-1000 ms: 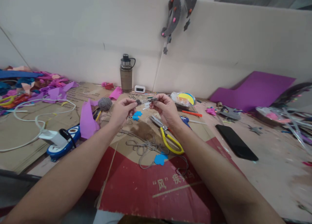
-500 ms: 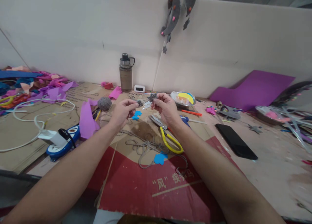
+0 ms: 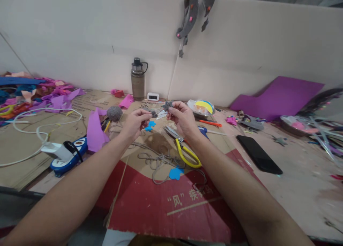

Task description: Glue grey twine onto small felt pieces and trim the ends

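Observation:
My right hand [image 3: 182, 118] pinches a small grey felt star [image 3: 167, 106] between thumb and fingertips. Across from it, my left hand [image 3: 135, 123] pinches a smaller dark grey felt piece [image 3: 154, 114], its shape hard to make out. A thin cord seems to run between the two pieces. Under my hands lie yellow-handled scissors [image 3: 187, 155], partly covered by my right forearm. Loose grey cord [image 3: 158, 158] is tangled on the cardboard [image 3: 144, 206]. Blue flower-shaped cutouts [image 3: 176, 173] rest near the cord. A ball of grey yarn [image 3: 114, 113] sits left of my left hand.
Behind stand a water bottle [image 3: 138, 80] and a small white clock [image 3: 153, 96]. A power strip [image 3: 69, 160] with a white cable and felt scraps [image 3: 53, 96] lie left. To the right are a phone [image 3: 258, 155], purple felt [image 3: 278, 98] and a filled dish [image 3: 202, 108].
Both hands keep nearly the same place and the same pinch. The right-hand star looks slightly turned; the whole view has shifted very slightly.

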A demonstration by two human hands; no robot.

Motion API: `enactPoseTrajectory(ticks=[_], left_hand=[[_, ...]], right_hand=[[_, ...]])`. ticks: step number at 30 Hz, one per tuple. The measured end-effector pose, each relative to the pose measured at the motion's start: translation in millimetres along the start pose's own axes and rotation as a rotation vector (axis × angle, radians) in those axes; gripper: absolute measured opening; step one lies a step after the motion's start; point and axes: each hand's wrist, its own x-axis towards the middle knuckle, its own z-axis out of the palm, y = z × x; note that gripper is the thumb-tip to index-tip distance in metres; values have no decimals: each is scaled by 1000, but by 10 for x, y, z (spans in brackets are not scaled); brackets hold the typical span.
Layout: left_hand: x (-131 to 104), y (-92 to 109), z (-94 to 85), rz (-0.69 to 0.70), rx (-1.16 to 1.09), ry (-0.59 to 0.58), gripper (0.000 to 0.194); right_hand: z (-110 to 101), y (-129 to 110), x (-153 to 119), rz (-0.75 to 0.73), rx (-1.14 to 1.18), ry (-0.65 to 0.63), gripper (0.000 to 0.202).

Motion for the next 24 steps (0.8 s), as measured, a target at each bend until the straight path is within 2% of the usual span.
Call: enactPoseTrajectory(ticks=[15, 24], left_hand=[[17, -20, -21, 14, -1, -26, 16], [5, -13, -14, -3, 2, -3, 19]], right_hand=[[-2, 11, 9, -4, 8, -5, 20], [-9, 12, 4, 1, 12, -8, 22]])
